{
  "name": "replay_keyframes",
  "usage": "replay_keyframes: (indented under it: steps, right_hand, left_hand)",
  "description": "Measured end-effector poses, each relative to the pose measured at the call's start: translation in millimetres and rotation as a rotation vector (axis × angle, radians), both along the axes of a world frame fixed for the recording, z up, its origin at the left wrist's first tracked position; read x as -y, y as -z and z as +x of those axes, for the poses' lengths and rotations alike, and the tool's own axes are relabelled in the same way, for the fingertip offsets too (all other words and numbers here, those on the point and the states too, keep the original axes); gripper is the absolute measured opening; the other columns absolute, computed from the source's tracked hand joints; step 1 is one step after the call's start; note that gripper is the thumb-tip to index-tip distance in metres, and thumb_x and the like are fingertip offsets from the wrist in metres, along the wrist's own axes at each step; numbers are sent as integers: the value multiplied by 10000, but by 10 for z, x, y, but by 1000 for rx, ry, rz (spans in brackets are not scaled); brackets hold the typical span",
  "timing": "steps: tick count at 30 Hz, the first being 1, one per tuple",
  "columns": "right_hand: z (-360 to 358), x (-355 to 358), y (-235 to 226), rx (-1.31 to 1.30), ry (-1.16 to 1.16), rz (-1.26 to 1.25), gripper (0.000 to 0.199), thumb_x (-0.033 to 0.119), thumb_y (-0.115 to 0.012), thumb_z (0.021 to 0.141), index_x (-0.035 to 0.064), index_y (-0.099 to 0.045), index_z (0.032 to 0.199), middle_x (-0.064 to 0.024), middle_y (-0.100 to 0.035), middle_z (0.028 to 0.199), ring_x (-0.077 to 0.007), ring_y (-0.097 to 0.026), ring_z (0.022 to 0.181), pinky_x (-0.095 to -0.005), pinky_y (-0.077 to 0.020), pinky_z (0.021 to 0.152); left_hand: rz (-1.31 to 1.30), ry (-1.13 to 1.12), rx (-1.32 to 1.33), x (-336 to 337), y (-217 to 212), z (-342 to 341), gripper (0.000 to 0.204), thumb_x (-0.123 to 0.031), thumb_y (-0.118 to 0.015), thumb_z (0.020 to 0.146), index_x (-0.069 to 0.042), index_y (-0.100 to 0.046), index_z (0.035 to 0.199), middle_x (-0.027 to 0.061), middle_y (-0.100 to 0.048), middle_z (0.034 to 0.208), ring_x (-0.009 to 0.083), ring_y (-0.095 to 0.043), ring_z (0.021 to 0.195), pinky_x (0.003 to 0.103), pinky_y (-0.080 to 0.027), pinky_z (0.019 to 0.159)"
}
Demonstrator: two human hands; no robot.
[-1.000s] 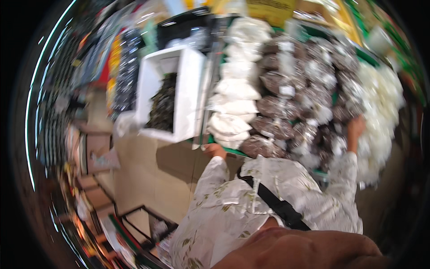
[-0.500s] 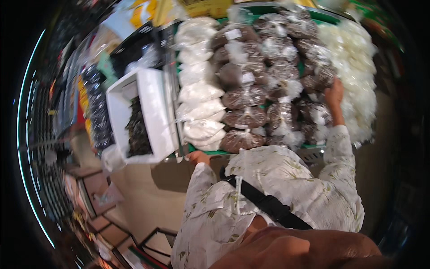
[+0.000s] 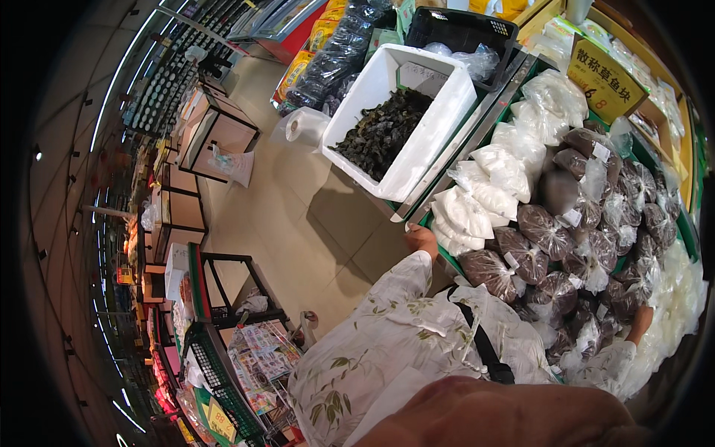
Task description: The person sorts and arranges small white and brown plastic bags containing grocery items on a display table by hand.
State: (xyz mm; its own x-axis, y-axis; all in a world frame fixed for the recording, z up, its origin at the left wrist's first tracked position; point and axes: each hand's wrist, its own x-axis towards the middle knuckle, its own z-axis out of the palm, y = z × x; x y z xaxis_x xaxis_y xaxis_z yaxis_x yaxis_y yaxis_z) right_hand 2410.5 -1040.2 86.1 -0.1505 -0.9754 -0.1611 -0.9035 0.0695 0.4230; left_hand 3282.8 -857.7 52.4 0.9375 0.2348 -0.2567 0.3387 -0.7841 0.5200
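Observation:
My left hand (image 3: 421, 240) is closed at the near corner of the display bin (image 3: 451, 262), its fingers curled on the rim. Beside it lie knotted clear bags of white powder or grains (image 3: 463, 217). To the right, several clear bags with dark brown contents (image 3: 547, 230) are piled up. My right hand (image 3: 639, 324) is low at the right, between these brown bags and a row of clear bags with pale contents (image 3: 670, 328). Its fingers barely show, so whether it grips a bag is not visible.
Left of the bin stands a white foam box (image 3: 342, 138) of dark, leafy pieces. A black crate (image 3: 462, 37), a roll of plastic bags (image 3: 304, 128) and a yellow price sign (image 3: 607, 78) are around it. A shelf stand with leaflets (image 3: 261, 357) stands at lower left.
The view has swung to the left, so the bin and both hands appear farther right. My left hand stays at the bin's corner; my right hand is still among the bags.

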Motion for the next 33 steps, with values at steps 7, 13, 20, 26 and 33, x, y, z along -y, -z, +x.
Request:
replay_keyframes:
  steps: [7,13,20,26,33]
  right_hand:
    - [829,-276,-156,225,43,-151,256,144,-435,891,-25,-627,885,-268,-624,980,-430,-603,883,-507,-483,746]
    - [624,-387,-285,55,-99,33,245,121,-415,893,2,-624,938,-293,-518,1232,-443,-597,932,-503,-493,776]
    - [558,-688,-35,637,7,-403,518,346,-329,991,-91,-500,1211,-264,-432,1384,-429,-463,1195,-409,-367,1006]
    - [1009,-603,-246,770,114,-323,551,391,-296,1000,-52,-505,1251,-262,-504,1298,-424,-504,1143,-411,-401,965]
    - [1192,-591,-413,756,65,-303,504,329,-275,1015,-69,-521,1205,-271,-551,1207,-422,-523,1104,-420,-411,924]
  left_hand:
    - [17,-57,203,-103,119,105,525,-404,-450,930,80,-654,919,240,-685,836,392,-662,799,454,-513,743]
    - [35,-125,346,-11,237,48,506,-374,-442,934,49,-690,808,228,-688,798,383,-662,761,447,-514,725]
    - [28,17,96,-40,-392,-2,499,-364,-442,926,48,-684,782,245,-680,781,391,-666,767,453,-513,737]
    - [-2,-106,210,-63,-52,83,491,-391,-453,907,57,-649,860,278,-666,837,422,-651,813,469,-508,756]
    - [-21,-50,80,-96,118,150,482,-410,-472,894,51,-612,899,251,-668,894,414,-645,832,469,-510,751]
